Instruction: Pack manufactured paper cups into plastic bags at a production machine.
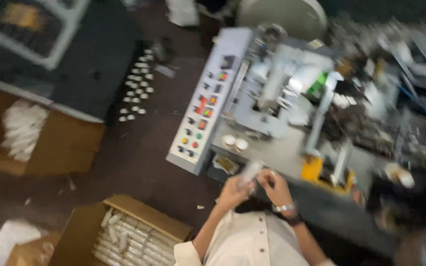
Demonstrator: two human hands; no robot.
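The picture is blurred. My left hand (232, 191) and my right hand (273, 184) meet in front of my cream shirt, both closed on a small pale cylinder-shaped object (250, 171). What the object is cannot be made out. A metal band is on my right wrist. My hands are just in front of the grey machine's (277, 148) near edge, below its control panel (203, 111) with coloured buttons and lit displays.
Two small white round cups (235, 143) sit on the machine deck. An open cardboard box (124, 236) of white stacked pieces stands at lower left. Another box (50, 143) with white items stands at left. Rows of small white pieces (136, 83) lie on the dark floor.
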